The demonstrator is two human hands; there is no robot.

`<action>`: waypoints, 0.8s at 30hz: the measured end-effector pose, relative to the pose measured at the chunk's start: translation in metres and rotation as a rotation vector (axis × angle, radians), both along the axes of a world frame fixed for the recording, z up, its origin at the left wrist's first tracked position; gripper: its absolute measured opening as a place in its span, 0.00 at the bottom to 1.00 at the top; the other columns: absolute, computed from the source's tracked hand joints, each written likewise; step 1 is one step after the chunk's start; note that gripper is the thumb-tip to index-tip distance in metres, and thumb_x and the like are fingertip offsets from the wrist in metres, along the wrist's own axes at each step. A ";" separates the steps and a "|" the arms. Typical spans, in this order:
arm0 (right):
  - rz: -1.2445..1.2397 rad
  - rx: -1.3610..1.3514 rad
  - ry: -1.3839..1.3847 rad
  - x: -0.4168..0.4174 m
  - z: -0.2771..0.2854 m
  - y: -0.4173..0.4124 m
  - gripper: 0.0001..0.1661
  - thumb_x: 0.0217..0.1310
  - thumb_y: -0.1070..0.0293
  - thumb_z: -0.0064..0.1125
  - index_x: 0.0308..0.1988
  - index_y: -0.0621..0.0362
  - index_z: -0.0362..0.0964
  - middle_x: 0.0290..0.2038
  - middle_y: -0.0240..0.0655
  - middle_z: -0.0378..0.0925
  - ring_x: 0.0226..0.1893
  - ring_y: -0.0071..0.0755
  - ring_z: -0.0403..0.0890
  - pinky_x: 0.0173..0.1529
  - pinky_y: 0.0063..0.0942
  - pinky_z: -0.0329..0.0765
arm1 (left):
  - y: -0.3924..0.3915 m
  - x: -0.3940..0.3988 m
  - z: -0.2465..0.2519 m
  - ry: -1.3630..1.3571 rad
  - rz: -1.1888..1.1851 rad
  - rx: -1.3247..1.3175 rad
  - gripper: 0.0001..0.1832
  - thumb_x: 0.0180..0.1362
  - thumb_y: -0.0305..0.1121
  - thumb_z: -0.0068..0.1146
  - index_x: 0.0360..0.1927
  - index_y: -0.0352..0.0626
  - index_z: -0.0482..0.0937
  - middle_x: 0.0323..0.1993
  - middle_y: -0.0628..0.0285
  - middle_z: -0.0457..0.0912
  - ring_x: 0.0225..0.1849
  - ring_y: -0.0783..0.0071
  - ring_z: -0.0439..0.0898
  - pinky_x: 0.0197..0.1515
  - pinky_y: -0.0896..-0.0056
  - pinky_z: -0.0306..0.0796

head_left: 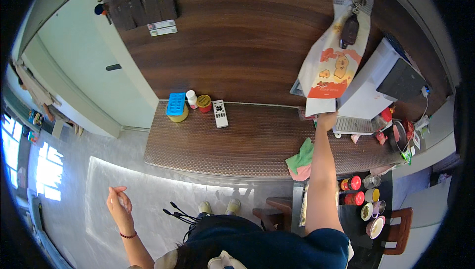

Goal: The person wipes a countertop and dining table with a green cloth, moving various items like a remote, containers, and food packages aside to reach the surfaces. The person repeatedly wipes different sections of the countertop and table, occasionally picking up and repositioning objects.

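Observation:
My right hand [327,120] reaches over the wooden counter to the lower edge of a white card or box [320,106], below a hanging paper bag with bear pictures [332,68]; its fingers are partly hidden, so its grip is unclear. A dark key fob [349,31] hangs in front of the bag. My left hand [120,204] is over the grey floor at the lower left, fingers curled loosely, with no clear object in it. Green and pink cloths [301,157] lie at the counter's front edge beside my right forearm.
On the counter [252,142] stand a white remote control [220,114], a red jar with a yellow lid [204,103], a white bottle [191,98] and a blue pill organizer [176,103]. A white water dispenser [365,83] stands right. Red-lidded jars [354,183] are on the black table.

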State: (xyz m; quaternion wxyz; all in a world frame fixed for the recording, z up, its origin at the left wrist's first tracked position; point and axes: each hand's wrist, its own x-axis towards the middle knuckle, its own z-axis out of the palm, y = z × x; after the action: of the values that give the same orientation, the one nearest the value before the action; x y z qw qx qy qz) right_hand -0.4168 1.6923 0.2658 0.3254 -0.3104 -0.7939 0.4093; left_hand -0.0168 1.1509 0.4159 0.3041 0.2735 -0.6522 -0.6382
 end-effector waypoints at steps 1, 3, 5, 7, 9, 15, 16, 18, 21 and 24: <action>0.112 -0.093 0.259 0.008 -0.013 0.004 0.30 0.50 0.61 0.59 0.49 0.65 0.59 0.42 0.49 0.72 0.38 0.45 0.77 0.41 0.35 0.74 | -0.002 -0.001 -0.005 -0.002 0.000 0.010 0.24 0.65 0.46 0.35 0.28 0.35 0.73 0.10 0.71 0.58 0.08 0.87 0.53 0.10 0.85 0.45; 0.201 -0.081 0.528 0.039 -0.006 -0.007 0.30 0.47 0.69 0.63 0.48 0.68 0.59 0.41 0.46 0.73 0.39 0.38 0.76 0.45 0.30 0.72 | -0.007 0.002 -0.017 -0.018 0.002 0.030 0.23 0.64 0.46 0.35 0.28 0.35 0.73 0.10 0.71 0.59 0.08 0.87 0.53 0.09 0.85 0.45; 0.211 -0.239 0.574 0.075 0.004 -0.022 0.27 0.50 0.71 0.61 0.47 0.70 0.59 0.43 0.45 0.72 0.43 0.32 0.74 0.50 0.29 0.69 | -0.009 0.001 -0.025 -0.037 0.015 0.029 0.23 0.64 0.46 0.36 0.28 0.35 0.74 0.10 0.71 0.59 0.08 0.87 0.54 0.09 0.85 0.45; 0.188 -0.167 0.622 0.102 -0.011 -0.018 0.25 0.50 0.73 0.61 0.47 0.68 0.60 0.44 0.44 0.71 0.45 0.31 0.72 0.52 0.29 0.68 | -0.018 0.000 -0.041 -0.043 0.023 0.055 0.24 0.64 0.47 0.36 0.29 0.35 0.74 0.10 0.71 0.60 0.08 0.87 0.55 0.10 0.85 0.45; 0.407 -0.376 0.661 0.137 0.007 -0.056 0.21 0.50 0.76 0.59 0.45 0.66 0.62 0.44 0.43 0.71 0.45 0.32 0.73 0.51 0.29 0.69 | -0.020 -0.003 -0.053 -0.066 0.050 0.097 0.24 0.64 0.47 0.36 0.29 0.36 0.74 0.10 0.72 0.60 0.08 0.87 0.55 0.10 0.85 0.45; 1.073 -0.464 0.076 0.131 0.024 -0.169 0.23 0.49 0.73 0.62 0.45 0.67 0.63 0.41 0.41 0.75 0.42 0.29 0.77 0.45 0.22 0.74 | -0.012 -0.021 -0.065 -0.085 -0.003 0.073 0.24 0.64 0.48 0.36 0.30 0.35 0.74 0.12 0.71 0.61 0.10 0.86 0.56 0.10 0.84 0.46; 1.069 -0.230 -0.032 0.112 0.028 -0.190 0.23 0.49 0.71 0.63 0.44 0.67 0.63 0.42 0.41 0.75 0.42 0.30 0.77 0.43 0.23 0.75 | -0.010 -0.021 -0.065 -0.083 -0.001 0.054 0.24 0.64 0.47 0.36 0.30 0.35 0.74 0.12 0.71 0.61 0.10 0.86 0.56 0.11 0.84 0.46; 1.042 -0.258 0.171 0.078 0.032 -0.238 0.26 0.49 0.63 0.63 0.43 0.68 0.64 0.38 0.43 0.77 0.38 0.31 0.79 0.41 0.26 0.76 | -0.010 -0.026 -0.066 -0.080 0.002 0.035 0.24 0.64 0.47 0.36 0.30 0.35 0.74 0.12 0.71 0.60 0.10 0.86 0.56 0.11 0.84 0.46; 0.868 0.205 -0.022 0.028 0.027 -0.279 0.31 0.46 0.54 0.62 0.41 0.69 0.63 0.35 0.52 0.75 0.35 0.53 0.77 0.38 0.39 0.75 | -0.013 -0.014 -0.072 -0.086 0.043 0.051 0.24 0.64 0.47 0.36 0.30 0.35 0.74 0.12 0.71 0.60 0.10 0.87 0.56 0.11 0.85 0.46; 0.812 0.255 -0.118 0.021 0.036 -0.313 0.32 0.47 0.53 0.61 0.42 0.68 0.62 0.37 0.53 0.74 0.38 0.52 0.77 0.39 0.39 0.74 | -0.022 0.008 -0.083 -0.087 0.116 0.068 0.24 0.64 0.47 0.36 0.30 0.35 0.74 0.12 0.72 0.60 0.10 0.87 0.56 0.10 0.85 0.45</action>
State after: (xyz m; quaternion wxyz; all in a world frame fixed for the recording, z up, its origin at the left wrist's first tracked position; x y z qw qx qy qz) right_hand -0.3956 1.3797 0.3013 0.1278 0.0469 -0.9130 0.3845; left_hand -0.0090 1.1290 0.3326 0.3025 0.3484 -0.6257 -0.6290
